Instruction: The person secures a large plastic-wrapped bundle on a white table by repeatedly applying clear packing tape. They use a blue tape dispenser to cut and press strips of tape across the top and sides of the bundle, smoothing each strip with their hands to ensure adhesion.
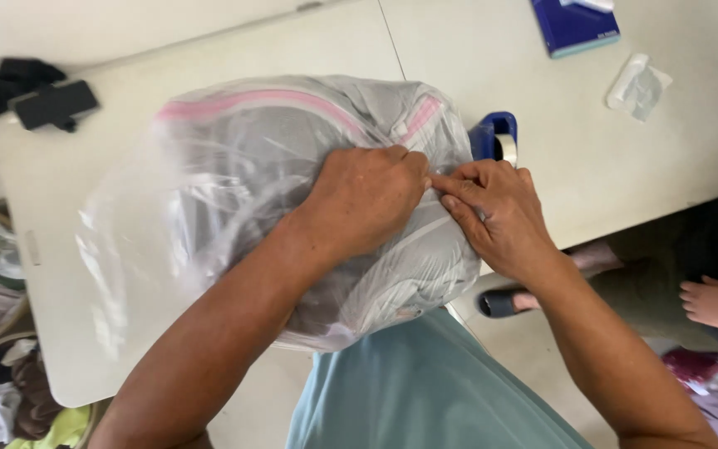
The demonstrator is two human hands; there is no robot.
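I am pressing the left hand [363, 199], fingers curled, onto a clear plastic bag [234, 191] of grey clothing lying on the white table [60, 191]. The right hand [496, 212] is pinching the bag's plastic beside it. A blue tape dispenser [494, 137] is sitting just behind.

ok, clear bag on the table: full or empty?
Full. The clear bag bulges round with grey fabric showing through the plastic. The left hand and right hand press on its top.
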